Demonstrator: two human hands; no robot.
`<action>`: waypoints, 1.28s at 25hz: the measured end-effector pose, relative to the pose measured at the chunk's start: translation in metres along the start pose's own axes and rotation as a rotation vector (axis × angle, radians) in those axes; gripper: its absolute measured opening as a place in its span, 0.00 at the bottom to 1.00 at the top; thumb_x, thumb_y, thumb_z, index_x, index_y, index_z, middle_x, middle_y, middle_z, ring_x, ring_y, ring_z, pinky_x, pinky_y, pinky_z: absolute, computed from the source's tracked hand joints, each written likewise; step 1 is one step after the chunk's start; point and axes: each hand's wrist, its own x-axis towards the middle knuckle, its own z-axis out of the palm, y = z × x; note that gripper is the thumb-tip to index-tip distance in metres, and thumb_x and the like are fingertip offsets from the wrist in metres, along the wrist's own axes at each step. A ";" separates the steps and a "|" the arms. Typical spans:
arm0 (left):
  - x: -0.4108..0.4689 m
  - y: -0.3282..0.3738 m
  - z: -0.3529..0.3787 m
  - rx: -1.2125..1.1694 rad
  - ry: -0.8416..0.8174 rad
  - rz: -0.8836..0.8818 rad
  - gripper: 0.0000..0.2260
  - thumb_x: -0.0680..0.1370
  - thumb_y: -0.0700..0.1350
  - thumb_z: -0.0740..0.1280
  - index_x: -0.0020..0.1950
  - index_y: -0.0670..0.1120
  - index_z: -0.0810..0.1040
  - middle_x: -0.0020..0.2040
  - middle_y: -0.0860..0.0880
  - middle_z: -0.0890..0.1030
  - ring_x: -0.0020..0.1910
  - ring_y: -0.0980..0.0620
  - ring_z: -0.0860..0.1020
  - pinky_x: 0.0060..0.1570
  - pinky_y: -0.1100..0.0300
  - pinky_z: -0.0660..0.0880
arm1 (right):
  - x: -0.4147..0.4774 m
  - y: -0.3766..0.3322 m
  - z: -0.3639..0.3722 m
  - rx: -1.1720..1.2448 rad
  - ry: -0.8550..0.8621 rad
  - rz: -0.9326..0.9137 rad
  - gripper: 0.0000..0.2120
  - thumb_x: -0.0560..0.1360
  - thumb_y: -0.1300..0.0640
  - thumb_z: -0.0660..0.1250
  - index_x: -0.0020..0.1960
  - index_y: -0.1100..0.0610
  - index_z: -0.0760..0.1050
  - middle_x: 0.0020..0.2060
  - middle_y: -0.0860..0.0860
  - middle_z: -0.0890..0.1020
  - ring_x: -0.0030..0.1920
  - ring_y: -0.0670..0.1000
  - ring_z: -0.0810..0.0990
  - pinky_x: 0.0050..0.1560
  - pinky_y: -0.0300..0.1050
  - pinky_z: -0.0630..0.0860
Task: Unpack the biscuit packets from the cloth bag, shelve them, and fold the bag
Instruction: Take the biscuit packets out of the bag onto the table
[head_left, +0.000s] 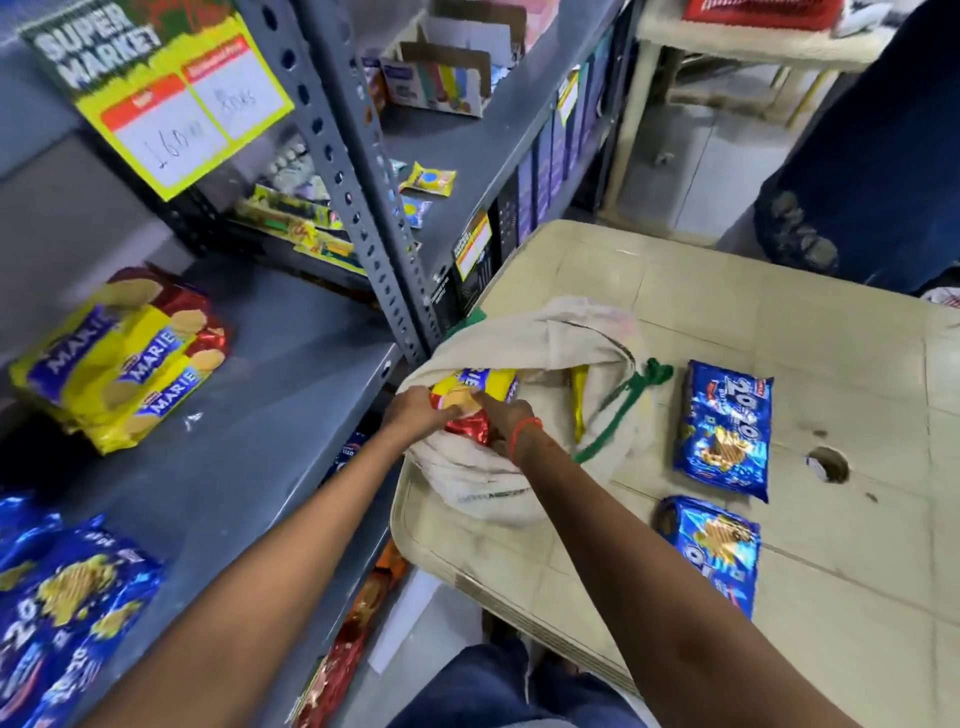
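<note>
A cream cloth bag (566, 338) with green drawstrings lies open at the left edge of a beige plastic table (779, 332). A yellow and red Marie biscuit packet (480, 387) sticks out of the bag's mouth. My left hand (415, 413) and my right hand (501, 415) both grip that packet. Another yellow packet (578, 402) shows deeper inside the bag. Two blue biscuit packets (724, 428) (714, 548) lie on the table to the right of the bag. On the grey shelf (270, 395) at left lies a stack of Marie packets (119, 358), with blue packets (67, 608) nearer me.
Grey slotted shelf uprights (358, 208) stand between the shelf and the table. Small snack packs (428, 179) and cartons fill the shelves behind. A yellow price sign (176, 98) hangs top left. A person in dark jeans (872, 171) stands beyond the table. More packets (358, 618) lie on a lower shelf.
</note>
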 end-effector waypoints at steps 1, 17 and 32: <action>-0.001 0.005 -0.005 -0.089 0.015 0.005 0.22 0.70 0.64 0.67 0.43 0.44 0.77 0.51 0.38 0.81 0.54 0.38 0.79 0.43 0.54 0.70 | 0.002 -0.006 -0.004 0.035 0.005 0.014 0.28 0.68 0.49 0.74 0.61 0.65 0.73 0.48 0.59 0.81 0.38 0.53 0.79 0.37 0.45 0.79; -0.032 0.079 -0.005 -0.543 -0.384 -0.001 0.20 0.71 0.60 0.69 0.54 0.48 0.77 0.60 0.42 0.80 0.57 0.42 0.79 0.62 0.45 0.74 | -0.055 -0.015 -0.116 -0.087 -0.412 0.133 0.09 0.74 0.50 0.61 0.49 0.54 0.75 0.42 0.54 0.81 0.37 0.50 0.81 0.39 0.45 0.83; -0.155 0.232 0.291 -0.541 -0.994 0.203 0.26 0.75 0.45 0.62 0.72 0.50 0.60 0.66 0.45 0.75 0.61 0.44 0.77 0.60 0.45 0.76 | -0.111 0.121 -0.364 -0.281 0.599 0.078 0.47 0.59 0.27 0.64 0.61 0.65 0.73 0.59 0.64 0.79 0.58 0.61 0.79 0.55 0.49 0.75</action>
